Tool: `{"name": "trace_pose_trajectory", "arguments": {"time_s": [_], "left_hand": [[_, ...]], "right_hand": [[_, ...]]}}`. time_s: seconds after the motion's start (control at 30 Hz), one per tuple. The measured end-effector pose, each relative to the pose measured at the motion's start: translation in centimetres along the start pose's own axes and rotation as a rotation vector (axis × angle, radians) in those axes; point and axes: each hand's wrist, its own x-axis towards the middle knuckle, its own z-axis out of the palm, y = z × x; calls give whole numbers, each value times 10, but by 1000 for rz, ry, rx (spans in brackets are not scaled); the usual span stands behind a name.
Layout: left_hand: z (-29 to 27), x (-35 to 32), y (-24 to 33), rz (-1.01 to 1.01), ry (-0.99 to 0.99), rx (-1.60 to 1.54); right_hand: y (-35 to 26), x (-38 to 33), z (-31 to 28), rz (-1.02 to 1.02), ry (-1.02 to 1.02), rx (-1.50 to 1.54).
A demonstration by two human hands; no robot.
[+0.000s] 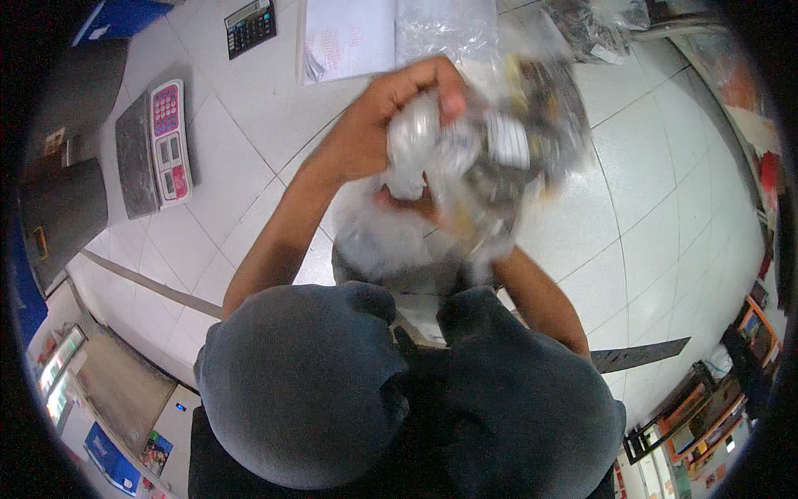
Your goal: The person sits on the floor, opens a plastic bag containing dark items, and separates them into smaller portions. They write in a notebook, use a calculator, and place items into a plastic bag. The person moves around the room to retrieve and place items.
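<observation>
My left hand (416, 104) is closed round the bunched part of a clear plastic bag (413, 141), fingers curled over its top. Against it hangs a larger clear bag of dark and yellowish small items (540, 125), smeared by motion; what they are I cannot make out. A white label (507, 140) shows on this bag. My right forearm (540, 303) reaches up behind the bags. Only a bit of my right hand (407, 202) shows under the plastic, blurred, so its grip is hidden. More crumpled clear plastic (378, 237) hangs just above my knees.
Left on the white tiled surface (241, 141) stands a weighing scale (170, 141) with a pink keypad. A calculator (250, 29) and an open book of papers (347, 37) lie at the far side. More plastic bags (590, 29) lie far right. Dark shelving (706, 407) is at lower right.
</observation>
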Motion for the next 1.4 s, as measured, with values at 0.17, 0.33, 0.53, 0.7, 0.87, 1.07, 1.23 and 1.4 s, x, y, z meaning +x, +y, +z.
{"name": "trace_pose_trajectory", "arguments": {"time_s": [0.17,0.33,0.53,0.7,0.87,1.07,1.23,1.4], "left_hand": [[8,-7,-14,-91,-247,254],[7,-31,-78,-4,129,603],[22,-24,-83,-30,448,485],[30,-24,-93,-10,459,543],[25,-33,-117,-35,587,620],[47,-34,-125,-215,754,544],[50,-38,-120,-244,743,452],[46,-38,-134,-39,586,729]], "right_hand": [[-117,44,-50,-151,-333,-889],[-149,5,-7,106,-35,-1130],[-115,-16,1,-124,72,-68],[-84,-22,-15,-174,162,89],[-67,-19,-23,-270,-37,540],[-39,-3,6,-727,295,-1021],[-41,2,12,-757,422,-1108],[-43,3,4,-590,655,-1212]]}}
